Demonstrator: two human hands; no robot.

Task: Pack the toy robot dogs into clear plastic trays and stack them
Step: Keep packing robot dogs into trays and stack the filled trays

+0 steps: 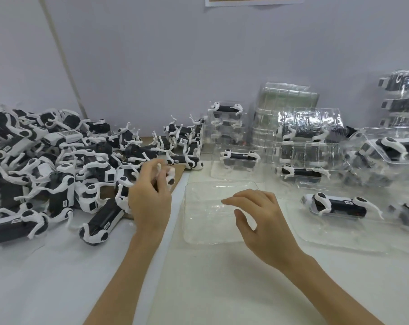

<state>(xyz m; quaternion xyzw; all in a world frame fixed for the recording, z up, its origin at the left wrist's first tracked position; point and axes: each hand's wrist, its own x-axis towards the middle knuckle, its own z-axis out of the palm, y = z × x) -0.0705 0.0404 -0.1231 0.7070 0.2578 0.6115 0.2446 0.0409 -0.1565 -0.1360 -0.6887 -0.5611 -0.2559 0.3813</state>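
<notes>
The left hand [149, 198] pinches a white leg of a small black-and-white toy robot dog [170, 178] at the near edge of a big heap of such dogs [46, 160] on the left of the white counter [222, 289]. The right hand [262, 219] hangs with fingers loosely spread over an empty clear plastic tray [198, 207] lying flat just beside the heap; whether it touches the tray I cannot tell. Stacks of filled clear trays [309, 137] stand at the right.
</notes>
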